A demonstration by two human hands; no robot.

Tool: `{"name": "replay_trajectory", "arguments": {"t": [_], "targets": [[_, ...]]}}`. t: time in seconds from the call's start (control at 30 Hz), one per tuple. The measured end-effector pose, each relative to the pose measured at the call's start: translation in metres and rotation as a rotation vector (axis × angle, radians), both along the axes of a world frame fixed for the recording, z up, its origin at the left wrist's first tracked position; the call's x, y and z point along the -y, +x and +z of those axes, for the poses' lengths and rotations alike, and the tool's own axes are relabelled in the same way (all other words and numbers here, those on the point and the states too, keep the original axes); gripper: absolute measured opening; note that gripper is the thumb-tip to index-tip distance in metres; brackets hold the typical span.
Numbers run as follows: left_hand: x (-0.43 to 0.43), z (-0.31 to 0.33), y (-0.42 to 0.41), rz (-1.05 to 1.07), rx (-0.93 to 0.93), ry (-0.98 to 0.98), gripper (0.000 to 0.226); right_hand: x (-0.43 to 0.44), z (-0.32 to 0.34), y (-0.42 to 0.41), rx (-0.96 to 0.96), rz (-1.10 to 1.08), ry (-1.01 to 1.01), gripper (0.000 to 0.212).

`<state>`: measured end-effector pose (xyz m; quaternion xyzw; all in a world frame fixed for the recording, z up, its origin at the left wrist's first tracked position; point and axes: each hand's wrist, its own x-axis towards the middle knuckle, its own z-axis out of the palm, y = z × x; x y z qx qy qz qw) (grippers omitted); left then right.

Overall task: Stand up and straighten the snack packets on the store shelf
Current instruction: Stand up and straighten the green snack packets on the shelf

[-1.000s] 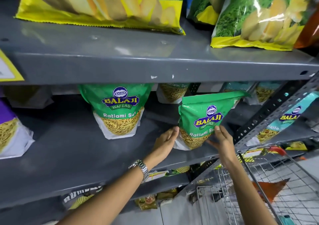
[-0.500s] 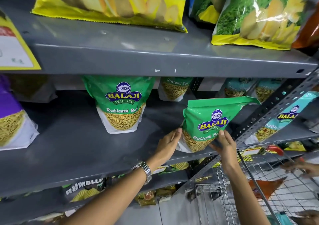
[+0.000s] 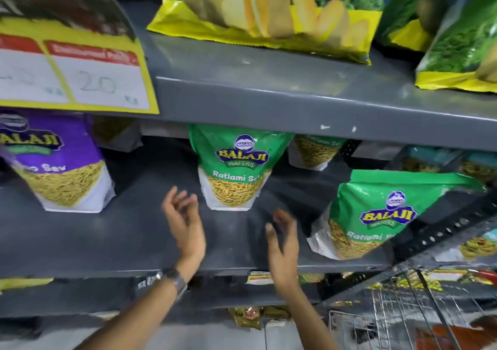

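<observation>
Two hands: left hand (image 3: 185, 223) and right hand (image 3: 282, 238) released, fingers spread, centre frame;
Packets: green packet (image 3: 234, 167) upright above them; second packet (image 3: 376, 215) tilted, right

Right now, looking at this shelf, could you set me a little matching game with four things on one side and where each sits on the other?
Things:
1. purple sev packet
2. green packet near the shelf's front edge
3. yellow price sign
4. left hand

Places:
A. hangs from the upper shelf's lip, far left
B. empty, fingers spread, just left of the middle green packet
C. stands at the left end of the middle shelf
D. leans at the right, beside the slotted upright

Pairs: 1-C, 2-D, 3-A, 4-B
</observation>
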<state>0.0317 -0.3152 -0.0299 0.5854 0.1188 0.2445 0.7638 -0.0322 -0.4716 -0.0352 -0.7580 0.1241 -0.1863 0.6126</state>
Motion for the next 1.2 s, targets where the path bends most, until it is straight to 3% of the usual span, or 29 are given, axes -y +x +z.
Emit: {"name": "replay_trajectory", "arguments": {"t": [0.07,0.17,0.23,0.3,0.4,0.57,1.2], "targets": [[-0.019,0.004,0.024,-0.093,-0.126,0.044,0.045,0.002,0.016,0.043,-0.102,0.066,0.263,0.038],[-0.036,0.003,0.045,-0.389,-0.257,0.147,0.056,0.013,0.028,0.084,-0.145,0.251,0.373,0.054],[-0.039,0.001,0.052,-0.586,-0.255,0.182,0.048,0.005,0.041,0.099,-0.177,0.26,0.375,0.074],[-0.036,0.0,0.055,-0.701,-0.243,0.199,0.031,0.002,0.041,0.105,-0.207,0.279,0.392,0.078],[-0.035,-0.003,0.056,-0.662,-0.223,0.216,0.025,0.0,0.03,0.106,-0.231,0.248,0.404,0.048],[-0.036,-0.004,0.043,-0.607,-0.205,0.184,0.032,0.0,0.017,0.084,-0.196,0.24,0.374,0.036],[-0.042,-0.014,-0.033,-0.676,-0.202,0.105,0.011,-0.001,-0.007,-0.002,-0.076,0.084,0.413,0.023]]}}
